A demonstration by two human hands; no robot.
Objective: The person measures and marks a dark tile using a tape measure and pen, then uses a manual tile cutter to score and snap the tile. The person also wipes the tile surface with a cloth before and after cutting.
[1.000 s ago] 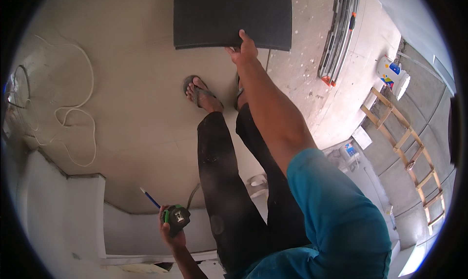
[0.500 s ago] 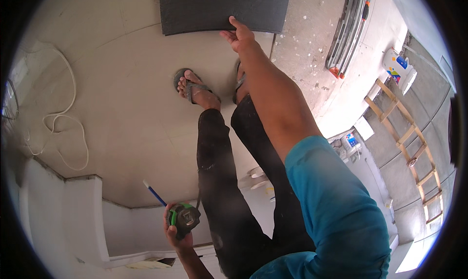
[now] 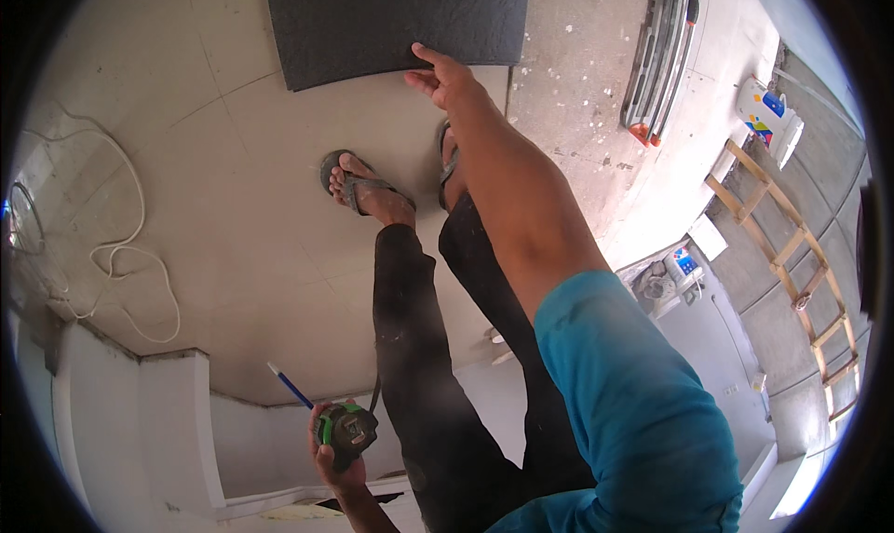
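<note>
My left hand (image 3: 337, 454) is closed around a black and green tape measure (image 3: 345, 432), low in the view beside my left leg. A blue pencil-like stick (image 3: 291, 385) with a pale tip juts out from the same grip. Ahead of my feet lies a dark slate-like tile or panel (image 3: 400, 21), its far side cut off by the view. My right hand (image 3: 450, 79) reaches to its near edge, thumb over the dark surface and fingers stretched just short of the edge. The thumb and fingers are apart; whether they touch the panel I cannot tell.
A long manual tile cutter (image 3: 655, 63) lies at the right, past a dust-spotted strip. Beyond it are a white bucket (image 3: 765, 114) and a wooden ladder (image 3: 790, 244). A white cable (image 3: 140, 193) loops over the floor at left. My sandalled feet (image 3: 368, 187) stand near the panel.
The whole view has turned slightly, so the panel and my right hand appear further left and a little lower. Both hands keep much the same pose.
</note>
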